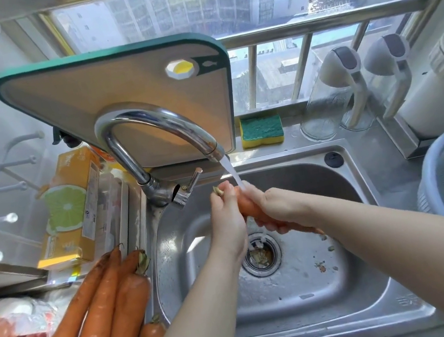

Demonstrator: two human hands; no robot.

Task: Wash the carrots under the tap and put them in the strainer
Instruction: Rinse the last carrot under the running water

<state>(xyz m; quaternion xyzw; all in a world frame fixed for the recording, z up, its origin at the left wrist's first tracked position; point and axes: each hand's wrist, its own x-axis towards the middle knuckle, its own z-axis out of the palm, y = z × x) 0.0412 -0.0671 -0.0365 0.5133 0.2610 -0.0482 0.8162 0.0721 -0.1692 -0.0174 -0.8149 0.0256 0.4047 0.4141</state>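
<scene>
An orange carrot [246, 204] is held over the steel sink [379, 289], right under the water running from the chrome tap [149, 127]. My left hand [225, 214] grips its stem end, where a bit of green top sticks out above the fingers. My right hand [277, 207] wraps round the middle and lower part, and the tip pokes out below the wrist. Several unwashed carrots [93, 322] lie on the counter left of the sink. The blue-grey strainer [431, 162] stands at the right edge, and no carrot shows in the part in view.
A green-rimmed cutting board [80, 103] leans behind the tap. A sponge [261, 130] and two glass dispensers [340, 95] stand on the sill. A yellow box [72, 211] and wrapped food sit at the left. Peel scraps lie around the drain [260, 256].
</scene>
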